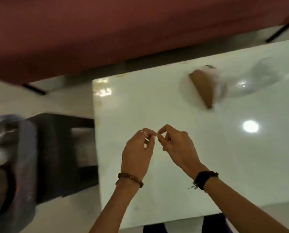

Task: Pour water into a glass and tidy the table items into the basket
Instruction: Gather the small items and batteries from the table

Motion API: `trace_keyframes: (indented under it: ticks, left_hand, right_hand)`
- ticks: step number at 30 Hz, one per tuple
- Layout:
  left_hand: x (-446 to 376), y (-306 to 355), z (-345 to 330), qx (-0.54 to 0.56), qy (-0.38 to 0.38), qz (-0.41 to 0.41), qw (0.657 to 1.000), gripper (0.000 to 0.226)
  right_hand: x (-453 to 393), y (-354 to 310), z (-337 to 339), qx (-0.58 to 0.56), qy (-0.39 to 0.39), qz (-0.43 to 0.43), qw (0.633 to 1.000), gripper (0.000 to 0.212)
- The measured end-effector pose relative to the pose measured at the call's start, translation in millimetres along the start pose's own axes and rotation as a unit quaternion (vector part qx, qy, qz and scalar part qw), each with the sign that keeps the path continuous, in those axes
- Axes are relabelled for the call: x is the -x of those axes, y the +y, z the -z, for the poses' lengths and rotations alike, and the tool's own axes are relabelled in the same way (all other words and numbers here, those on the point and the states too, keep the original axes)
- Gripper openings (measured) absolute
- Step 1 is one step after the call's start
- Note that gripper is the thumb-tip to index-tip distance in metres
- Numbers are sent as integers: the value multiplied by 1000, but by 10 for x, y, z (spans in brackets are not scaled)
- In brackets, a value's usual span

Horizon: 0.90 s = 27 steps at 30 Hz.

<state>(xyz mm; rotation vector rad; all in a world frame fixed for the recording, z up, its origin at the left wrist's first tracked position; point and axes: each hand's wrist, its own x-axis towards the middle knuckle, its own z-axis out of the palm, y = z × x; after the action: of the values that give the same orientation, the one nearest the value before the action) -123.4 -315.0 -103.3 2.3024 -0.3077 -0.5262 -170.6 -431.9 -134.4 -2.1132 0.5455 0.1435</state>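
My left hand (138, 148) and my right hand (177, 145) hover over the glossy white table (241, 165), near its left part. Both pinch thumb and forefinger, and the fingertips meet between the hands. Motion blur hides whether anything thin is held there. At the table's far right lies a brown cone-shaped item (202, 88) wrapped in clear plastic. Beside it is a blurred clear glass object (264, 73). A dark round container (23, 165), possibly the basket, stands on the floor at the far left, with shiny blurred contents.
A dark stool or side table (64, 148) stands against the table's left edge. A dark red sofa (123, 31) runs along the far side. Ceiling-light glare (250, 126) reflects on the tabletop. The near table edge is just in front of my body.
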Motion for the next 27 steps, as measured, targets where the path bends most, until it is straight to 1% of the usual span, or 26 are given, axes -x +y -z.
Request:
trace_keyframes:
  ticks: [4, 8, 11, 14, 16, 19, 22, 25, 27]
  left_hand:
    - [-136, 969, -1252, -12, -130, -70, 989, 12]
    - [-142, 1782, -2279, -32, -219, -137, 965, 13]
    - [-224, 2272, -2881, -56, -256, -185, 947, 13]
    - [-361, 2687, -3404, -109, -265, -281, 916, 16]
    - [-489, 2914, -3682, -136, -255, -348, 892, 19]
    - [-735, 3242, -4132, -153, -254, -401, 867, 24]
    - [-1025, 3471, -4546, -184, -273, -421, 845, 33]
    - [-1247, 3612, -4920, -243, -324, -421, 812, 50]
    - [-1312, 3642, -5121, -295, -324, -433, 788, 50]
  right_hand:
    - [257, 1085, 1178, 1, 120, -93, 988, 7]
    - [599, 1936, 2156, -22, 219, -172, 960, 6]
    - [797, 2432, 2720, -37, 268, -216, 938, 6]
    - [939, 2851, 3151, -30, 307, -252, 917, 7]
    - [993, 3062, 3334, -25, 321, -272, 907, 8]
    - [1040, 3376, 3529, -11, 329, -294, 897, 13]
    - [1031, 3649, 3628, 9, 325, -311, 893, 20]
    - [993, 3864, 3677, 35, 307, -324, 894, 27]
    - [962, 3974, 3690, 59, 291, -330, 896, 27]
